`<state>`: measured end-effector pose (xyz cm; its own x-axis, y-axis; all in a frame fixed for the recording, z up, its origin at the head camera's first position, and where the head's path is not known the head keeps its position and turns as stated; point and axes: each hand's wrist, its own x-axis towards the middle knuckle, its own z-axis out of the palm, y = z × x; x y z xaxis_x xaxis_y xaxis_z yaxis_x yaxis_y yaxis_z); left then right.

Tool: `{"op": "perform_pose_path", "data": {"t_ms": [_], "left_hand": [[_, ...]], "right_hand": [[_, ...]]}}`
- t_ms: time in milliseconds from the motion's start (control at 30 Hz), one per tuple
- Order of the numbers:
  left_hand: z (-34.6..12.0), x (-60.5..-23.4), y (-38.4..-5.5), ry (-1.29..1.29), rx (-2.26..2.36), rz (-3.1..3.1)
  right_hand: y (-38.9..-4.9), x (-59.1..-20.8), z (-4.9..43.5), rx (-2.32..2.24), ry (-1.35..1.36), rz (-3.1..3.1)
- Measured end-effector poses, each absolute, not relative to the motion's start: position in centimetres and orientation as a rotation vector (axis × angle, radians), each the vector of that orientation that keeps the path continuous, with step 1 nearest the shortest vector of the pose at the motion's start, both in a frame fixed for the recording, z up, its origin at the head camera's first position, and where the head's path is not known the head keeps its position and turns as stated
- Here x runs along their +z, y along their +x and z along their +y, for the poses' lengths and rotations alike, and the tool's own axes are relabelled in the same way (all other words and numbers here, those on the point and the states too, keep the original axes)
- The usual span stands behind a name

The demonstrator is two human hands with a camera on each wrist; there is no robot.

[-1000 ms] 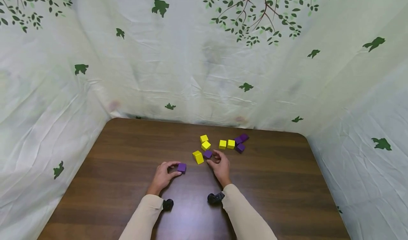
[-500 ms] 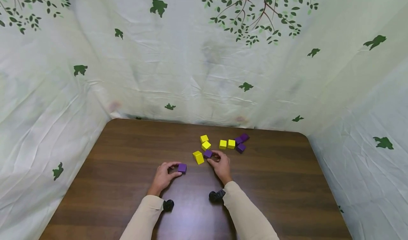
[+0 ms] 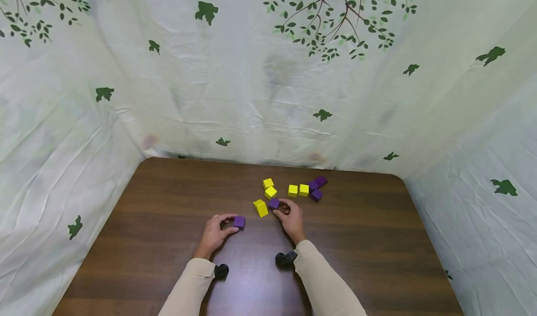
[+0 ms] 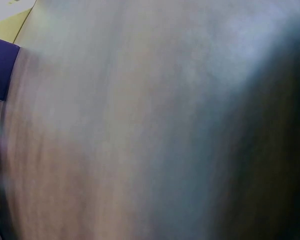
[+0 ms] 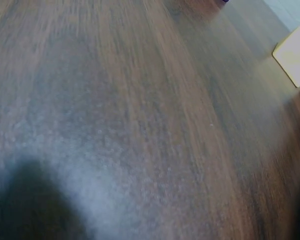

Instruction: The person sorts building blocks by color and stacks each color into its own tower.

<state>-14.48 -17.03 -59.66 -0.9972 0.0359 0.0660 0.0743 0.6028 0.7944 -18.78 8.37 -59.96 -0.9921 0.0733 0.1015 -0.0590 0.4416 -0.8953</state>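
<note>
My left hand (image 3: pixel 214 234) pinches a purple cube (image 3: pixel 239 222) between thumb and fingers on the brown table. At the left edge of the left wrist view, that purple cube (image 4: pixel 4 65) shows with a fingertip against it. Farther forward and to the right, my right hand (image 3: pixel 291 220) has its thumb and fingers around the near right side of another purple cube (image 3: pixel 274 203). Just left of that cube lies a yellow block (image 3: pixel 260 208), longer than the others. Two yellow cubes, a nearer one (image 3: pixel 270 192) and a farther one (image 3: pixel 268 183), sit behind it.
Toward the back right, two yellow cubes, left (image 3: pixel 292 190) and right (image 3: pixel 304 190), stand beside a group of purple blocks (image 3: pixel 316 195). The wooden table (image 3: pixel 361 241) ends at a white leaf-patterned curtain (image 3: pixel 251 83). A yellow block (image 5: pixel 294 56) shows in the right wrist view.
</note>
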Motion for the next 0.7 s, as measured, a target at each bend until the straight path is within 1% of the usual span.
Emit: {"op": "perform_pose_path", "data": {"t_ms": [333, 700], "left_hand": [[-17.2, -59.7, -14.4, -0.112, -1.394, -2.761], [-17.1, -59.6, -14.4, -0.096, -1.399, -2.786]], "right_hand": [[-18.0, -59.9, 8.8, 1.711, -0.015, -2.486], [-15.1, -59.9, 8.3, 1.834, -0.006, -2.402]]}}
